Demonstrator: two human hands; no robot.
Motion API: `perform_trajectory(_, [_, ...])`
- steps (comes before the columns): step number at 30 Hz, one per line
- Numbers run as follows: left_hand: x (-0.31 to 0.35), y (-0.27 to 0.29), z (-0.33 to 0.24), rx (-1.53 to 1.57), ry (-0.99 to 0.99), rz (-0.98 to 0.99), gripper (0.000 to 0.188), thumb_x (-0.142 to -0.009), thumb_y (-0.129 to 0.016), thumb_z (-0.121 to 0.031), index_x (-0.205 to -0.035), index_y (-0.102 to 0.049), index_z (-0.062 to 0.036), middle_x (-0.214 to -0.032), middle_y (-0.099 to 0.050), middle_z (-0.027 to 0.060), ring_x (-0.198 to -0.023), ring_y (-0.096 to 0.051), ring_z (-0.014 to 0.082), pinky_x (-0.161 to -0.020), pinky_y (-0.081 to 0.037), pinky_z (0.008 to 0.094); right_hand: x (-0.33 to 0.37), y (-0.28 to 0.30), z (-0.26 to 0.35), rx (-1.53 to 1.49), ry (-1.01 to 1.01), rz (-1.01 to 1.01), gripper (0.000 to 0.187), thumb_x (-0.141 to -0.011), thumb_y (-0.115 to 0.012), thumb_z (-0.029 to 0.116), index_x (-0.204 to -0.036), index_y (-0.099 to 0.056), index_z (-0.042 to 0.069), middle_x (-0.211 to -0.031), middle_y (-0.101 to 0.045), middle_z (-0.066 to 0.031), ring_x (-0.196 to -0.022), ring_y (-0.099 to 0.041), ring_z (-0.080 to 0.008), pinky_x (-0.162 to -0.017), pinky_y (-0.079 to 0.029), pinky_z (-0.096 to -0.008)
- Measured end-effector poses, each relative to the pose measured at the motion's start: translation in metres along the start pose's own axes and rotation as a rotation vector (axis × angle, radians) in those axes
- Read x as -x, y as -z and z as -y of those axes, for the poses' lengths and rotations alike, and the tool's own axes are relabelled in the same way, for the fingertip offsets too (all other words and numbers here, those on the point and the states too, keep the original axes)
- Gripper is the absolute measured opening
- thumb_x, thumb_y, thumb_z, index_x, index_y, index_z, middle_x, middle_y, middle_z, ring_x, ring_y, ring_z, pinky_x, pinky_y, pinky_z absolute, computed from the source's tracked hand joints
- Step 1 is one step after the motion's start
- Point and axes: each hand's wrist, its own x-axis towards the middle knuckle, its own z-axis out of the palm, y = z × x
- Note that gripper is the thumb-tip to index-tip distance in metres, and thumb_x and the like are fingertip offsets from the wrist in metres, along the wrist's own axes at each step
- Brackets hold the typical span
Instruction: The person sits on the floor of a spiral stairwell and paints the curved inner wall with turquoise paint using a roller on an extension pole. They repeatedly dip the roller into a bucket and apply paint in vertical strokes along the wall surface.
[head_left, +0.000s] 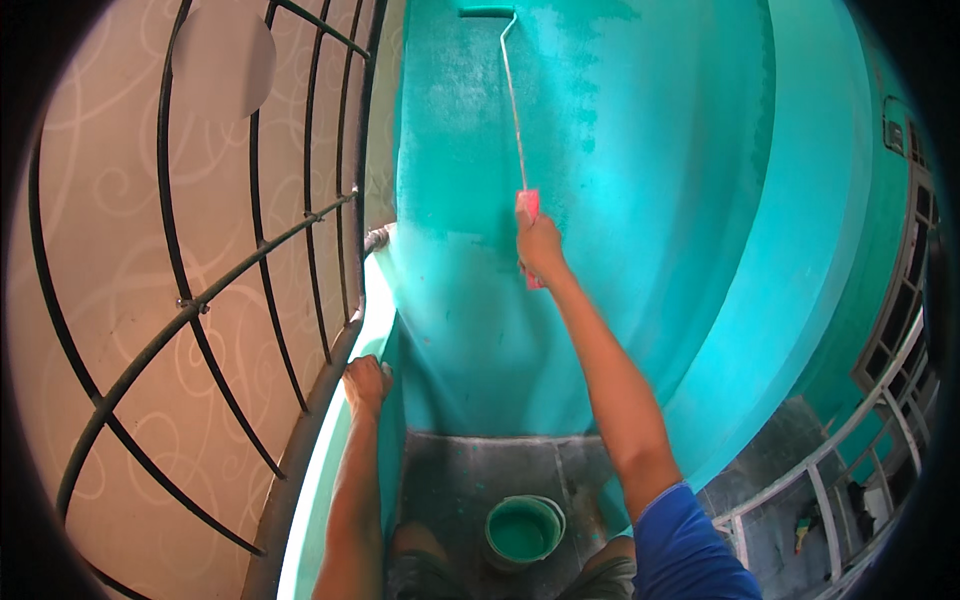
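My right hand (541, 248) is closed around the pink-red handle of a paint roller (512, 95), with the arm reaching up and forward. The roller's green sleeve lies against the upper part of the turquoise wall (640, 270), where darker green patches show around it. On the left, my left hand (368, 385) rests with curled fingers on the pale ledge (335, 450) beside the window bars. Down on the floor between my knees stands a bucket (525, 530) with green paint in it.
Black metal window bars (230, 280) run along the left, in front of a beige patterned surface (110, 330). A pale metal ladder or railing (825, 500) stands at the lower right, near a barred window (900, 280). The floor (450, 470) is dark grey tile.
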Motion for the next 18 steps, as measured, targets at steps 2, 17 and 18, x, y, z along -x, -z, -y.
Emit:
perform_trajectory(2, [0.002,0.001,-0.001,-0.008,0.005,0.006,0.025,-0.076,-0.066,-0.028,-0.076,-0.068,-0.0031,-0.076,-0.066,0.0154,-0.074,-0.065,0.0283,-0.076,-0.049,0.0374,0.021,-0.010,-0.025,0.029,0.016,0.000,0.067,-0.092,-0.030,0.056,-0.094,-0.053,-0.006,-0.080,-0.060,-0.0279,-0.083,-0.060,-0.0430,-0.071,-0.047,-0.0496])
perform_trajectory(17, [0.000,0.000,-0.002,-0.055,-0.023,0.026,0.025,-0.076,-0.066,-0.029,-0.075,-0.067,-0.0039,-0.074,-0.066,0.0140,-0.073,-0.065,0.0279,-0.073,-0.050,0.0377,0.412,-0.003,-0.188,0.004,-0.398,0.113,0.050,-0.080,-0.061,0.045,-0.106,-0.059,0.001,-0.090,-0.063,-0.0189,-0.084,-0.062,-0.0303,-0.072,-0.046,-0.0391])
perform_trajectory(18, [0.000,0.000,-0.001,-0.056,-0.030,0.024,0.026,-0.076,-0.066,-0.030,-0.075,-0.066,-0.0039,-0.074,-0.066,0.0138,-0.074,-0.065,0.0277,-0.073,-0.050,0.0378,0.427,0.006,-0.193,-0.033,-0.397,0.096,0.049,-0.079,-0.062,0.044,-0.103,-0.060,0.001,-0.087,-0.063,-0.0182,-0.081,-0.063,-0.0288,-0.071,-0.047,-0.0383])
